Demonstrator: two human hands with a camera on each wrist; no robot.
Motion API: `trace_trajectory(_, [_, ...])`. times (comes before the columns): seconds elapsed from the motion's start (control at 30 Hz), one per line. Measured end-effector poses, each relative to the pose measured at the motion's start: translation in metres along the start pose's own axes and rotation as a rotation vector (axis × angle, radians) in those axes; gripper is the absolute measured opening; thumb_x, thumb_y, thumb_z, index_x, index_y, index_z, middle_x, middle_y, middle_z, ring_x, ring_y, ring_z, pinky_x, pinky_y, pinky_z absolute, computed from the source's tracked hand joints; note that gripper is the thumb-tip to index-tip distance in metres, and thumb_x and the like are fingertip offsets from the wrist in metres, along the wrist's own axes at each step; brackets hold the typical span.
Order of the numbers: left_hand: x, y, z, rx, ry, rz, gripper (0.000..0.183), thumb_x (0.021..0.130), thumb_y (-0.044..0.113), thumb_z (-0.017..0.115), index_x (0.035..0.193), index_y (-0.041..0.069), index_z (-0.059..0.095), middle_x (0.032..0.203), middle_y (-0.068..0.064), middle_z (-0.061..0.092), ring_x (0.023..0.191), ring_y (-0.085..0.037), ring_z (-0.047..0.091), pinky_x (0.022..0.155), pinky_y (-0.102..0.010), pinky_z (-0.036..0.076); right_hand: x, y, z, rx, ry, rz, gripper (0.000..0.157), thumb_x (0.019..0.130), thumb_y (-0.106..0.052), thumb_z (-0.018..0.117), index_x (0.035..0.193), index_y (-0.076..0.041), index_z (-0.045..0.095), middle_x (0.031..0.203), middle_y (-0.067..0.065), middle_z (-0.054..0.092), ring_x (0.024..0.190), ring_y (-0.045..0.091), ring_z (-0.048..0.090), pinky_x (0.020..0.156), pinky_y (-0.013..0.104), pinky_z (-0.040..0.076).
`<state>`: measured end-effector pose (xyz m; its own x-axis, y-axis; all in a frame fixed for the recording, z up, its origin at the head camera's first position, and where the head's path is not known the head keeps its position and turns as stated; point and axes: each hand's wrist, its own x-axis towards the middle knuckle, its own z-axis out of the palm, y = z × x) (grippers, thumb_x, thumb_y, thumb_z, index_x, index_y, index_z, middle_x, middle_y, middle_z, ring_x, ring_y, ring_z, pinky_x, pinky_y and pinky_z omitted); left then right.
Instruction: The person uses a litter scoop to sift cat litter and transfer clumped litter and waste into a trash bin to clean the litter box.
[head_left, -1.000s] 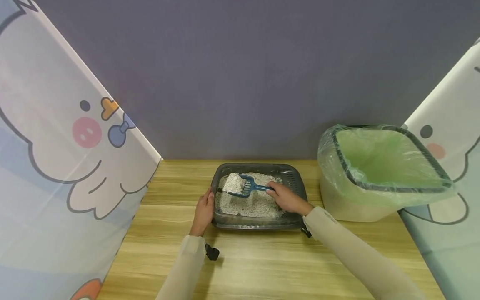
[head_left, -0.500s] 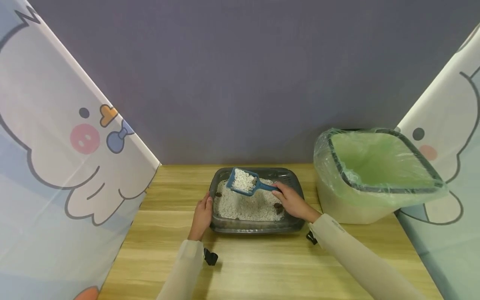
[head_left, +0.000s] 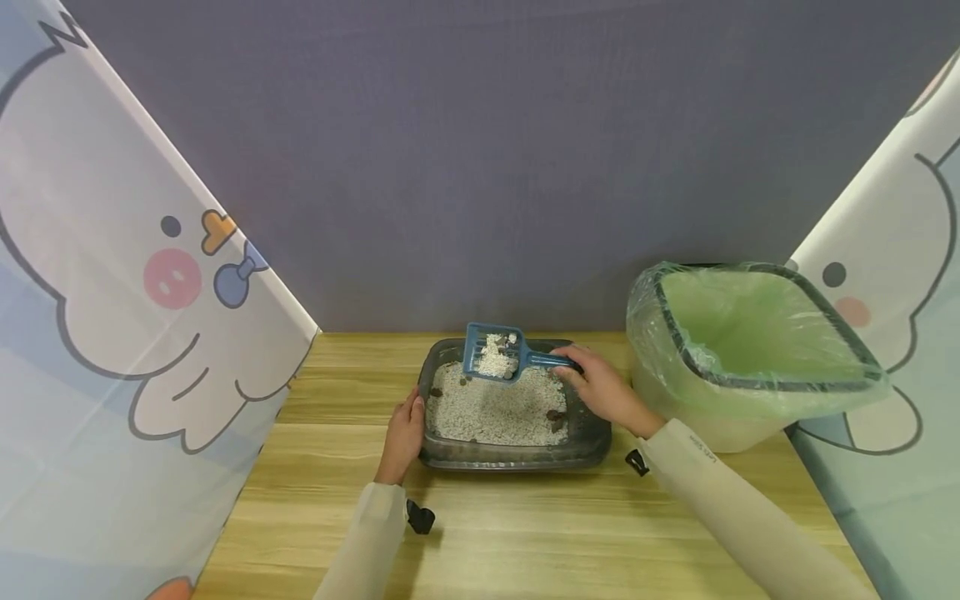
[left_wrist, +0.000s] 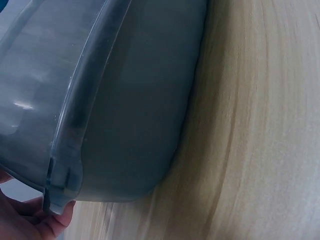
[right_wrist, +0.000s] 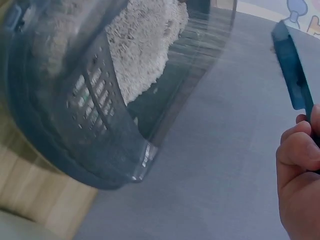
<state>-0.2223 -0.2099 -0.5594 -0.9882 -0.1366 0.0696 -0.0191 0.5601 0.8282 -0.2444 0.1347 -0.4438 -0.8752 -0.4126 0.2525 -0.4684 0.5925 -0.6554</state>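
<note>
A dark grey litter box (head_left: 517,457) stands on the table, filled with pale litter (head_left: 495,417) and some brown clumps (head_left: 556,419). My left hand (head_left: 403,433) grips its left rim; in the left wrist view, fingers (left_wrist: 62,218) curl round the rim's corner. Above the box's far side, my right hand (head_left: 603,390) holds a blue slotted litter scoop (head_left: 525,367) by its handle. Litter and a small clump lie in the scoop. The right wrist view shows the scoop (right_wrist: 292,70) raised apart from the box, seen from its side.
To the right of the box stands a pale bin (head_left: 690,417) lined with a green plastic bag (head_left: 750,325). A grey wall (head_left: 480,167) rises behind the wooden table (head_left: 525,533), with cartoon-printed panels (head_left: 90,350) on both sides.
My right hand has lifted the scoop out of the litter and moved slightly right. The scoop holds less litter now, and its slots show. My left hand keeps hold of the rim.
</note>
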Motion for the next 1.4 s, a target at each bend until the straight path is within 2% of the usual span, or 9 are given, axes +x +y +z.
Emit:
trace_trajectory(0.1, [0.0, 0.0, 0.0, 0.007, -0.002, 0.005, 0.054, 0.104, 0.038, 0.029, 0.145, 0.004, 0.038, 0.119, -0.026, 0.052, 0.108, -0.042, 0.05, 0.091, -0.057, 0.037, -0.001, -0.002, -0.007, -0.042, 0.014, -0.001, 0.03, 0.098, -0.02, 0.054, 0.125, -0.009, 0.058, 0.113, 0.006, 0.059, 0.093, 0.022, 0.059, 0.077, 0.044, 0.046])
trace_trajectory(0.27, [0.0, 0.001, -0.001, -0.005, -0.004, 0.007, 0.054, 0.104, 0.038, 0.029, 0.145, 0.004, 0.038, 0.118, -0.026, 0.052, 0.106, -0.041, 0.051, 0.089, -0.057, 0.038, -0.004, -0.003, -0.01, -0.064, 0.049, -0.023, 0.029, 0.096, -0.018, 0.057, 0.123, -0.009, 0.06, 0.107, 0.003, 0.06, 0.081, 0.017, 0.056, 0.07, 0.039, 0.043])
trace_trajectory(0.37, [-0.001, 0.002, -0.001, -0.01, -0.002, 0.015, 0.053, 0.105, 0.037, 0.029, 0.144, 0.003, 0.039, 0.118, -0.028, 0.052, 0.106, -0.042, 0.05, 0.089, -0.057, 0.038, -0.006, -0.001, -0.008, -0.057, 0.038, 0.009, 0.03, 0.096, -0.02, 0.057, 0.124, -0.008, 0.06, 0.102, 0.004, 0.061, 0.072, 0.016, 0.053, 0.065, 0.038, 0.041])
trace_trajectory(0.53, [-0.002, 0.002, -0.001, -0.005, -0.006, 0.009, 0.053, 0.105, 0.037, 0.029, 0.144, 0.003, 0.039, 0.119, -0.027, 0.052, 0.107, -0.041, 0.05, 0.09, -0.057, 0.038, -0.012, 0.003, 0.003, -0.012, -0.049, 0.104, 0.041, 0.1, -0.031, 0.047, 0.13, -0.004, 0.055, 0.113, 0.011, 0.061, 0.086, 0.021, 0.061, 0.075, 0.043, 0.047])
trace_trajectory(0.63, [-0.002, 0.001, -0.001, -0.006, -0.011, 0.006, 0.053, 0.105, 0.037, 0.029, 0.145, 0.003, 0.038, 0.119, -0.027, 0.052, 0.107, -0.041, 0.05, 0.089, -0.057, 0.038, -0.015, 0.004, 0.009, 0.02, -0.08, 0.109, 0.043, 0.102, -0.034, 0.041, 0.127, -0.003, 0.057, 0.112, 0.01, 0.062, 0.092, 0.022, 0.061, 0.078, 0.043, 0.047])
trace_trajectory(0.8, [-0.001, 0.001, -0.001, -0.007, -0.003, 0.007, 0.053, 0.105, 0.037, 0.029, 0.145, 0.003, 0.038, 0.119, -0.027, 0.052, 0.107, -0.041, 0.05, 0.089, -0.057, 0.038, -0.015, 0.006, 0.014, 0.037, -0.059, 0.087, 0.041, 0.102, -0.034, 0.039, 0.117, -0.003, 0.062, 0.102, 0.006, 0.063, 0.086, 0.02, 0.06, 0.075, 0.041, 0.047])
trace_trajectory(1.03, [-0.002, 0.003, 0.0, -0.006, -0.012, 0.001, 0.056, 0.104, 0.04, 0.027, 0.145, 0.004, 0.037, 0.119, -0.026, 0.052, 0.105, -0.039, 0.051, 0.086, -0.056, 0.039, -0.013, 0.008, 0.014, 0.028, -0.026, 0.086, 0.043, 0.101, -0.034, 0.045, 0.129, -0.004, 0.055, 0.125, 0.013, 0.054, 0.099, 0.025, 0.06, 0.084, 0.046, 0.046])
trace_trajectory(1.2, [-0.002, 0.001, 0.0, -0.013, -0.005, -0.01, 0.056, 0.104, 0.041, 0.028, 0.145, 0.005, 0.038, 0.119, -0.025, 0.052, 0.105, -0.039, 0.051, 0.086, -0.055, 0.039, -0.015, 0.011, 0.017, 0.006, 0.071, 0.038, 0.034, 0.098, -0.024, 0.052, 0.126, -0.006, 0.057, 0.108, 0.006, 0.056, 0.075, 0.018, 0.056, 0.073, 0.039, 0.046])
trace_trajectory(1.4, [-0.002, 0.001, 0.001, -0.023, -0.002, -0.02, 0.056, 0.104, 0.042, 0.028, 0.146, 0.006, 0.038, 0.118, -0.023, 0.052, 0.103, -0.037, 0.051, 0.084, -0.053, 0.039, -0.021, 0.014, 0.022, -0.002, 0.178, -0.007, 0.031, 0.096, -0.021, 0.055, 0.124, -0.007, 0.059, 0.083, -0.002, 0.046, 0.051, 0.011, 0.036, 0.054, 0.028, 0.037])
